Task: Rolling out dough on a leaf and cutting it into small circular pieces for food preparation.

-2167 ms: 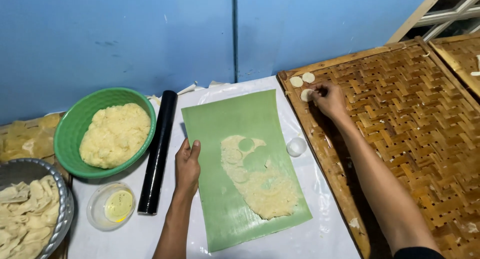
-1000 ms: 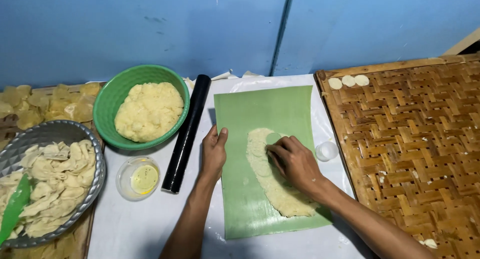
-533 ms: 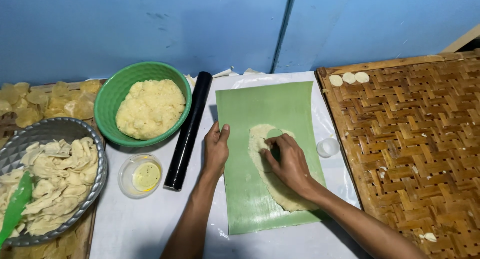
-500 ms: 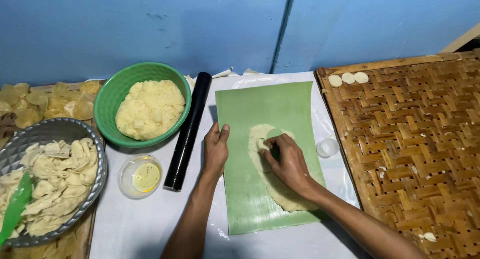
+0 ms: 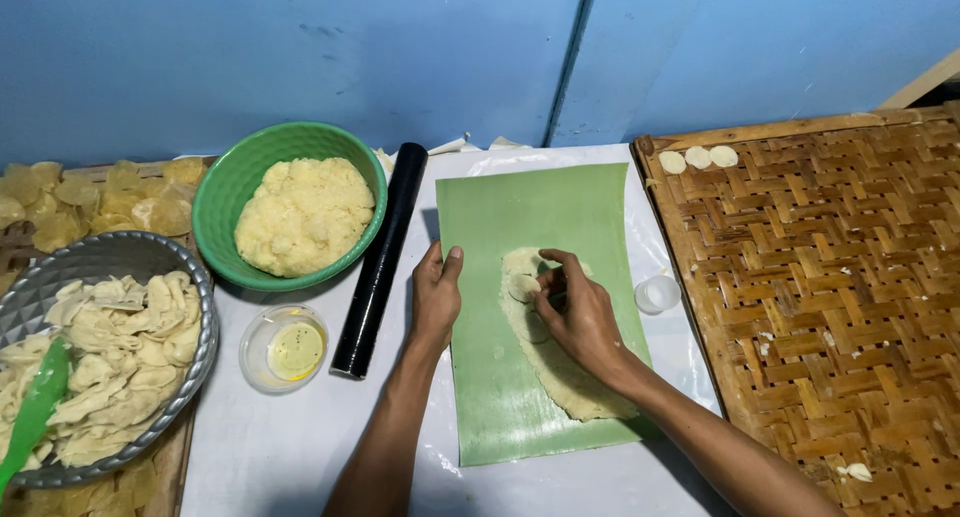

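So the sheet [image 5: 530,377] lies flat in the middle with the rolled-out dough [image 5: 560,377] on it. Rolling pin [image 5: 380,262] sits just beside the sheet at 9 o'clock, bowl of dough [image 5: 300,212] past that at 10. Little dish [image 5: 283,349] is at 8, metal tray of scraps [image 5: 110,357] further out at 9. Small cup [image 5: 657,294] is just beside the sheet at 3, woven tray [image 5: 830,307] beyond it, with three discs [image 5: 698,158] in its far corner at 1.

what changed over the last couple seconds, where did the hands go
The right hand came back from the woven bamboo tray, which now holds three pale dough discs, and works the flat dough sheet. The left hand stays pressed on the green leaf sheet; the green bowl and black roller are unmoved.
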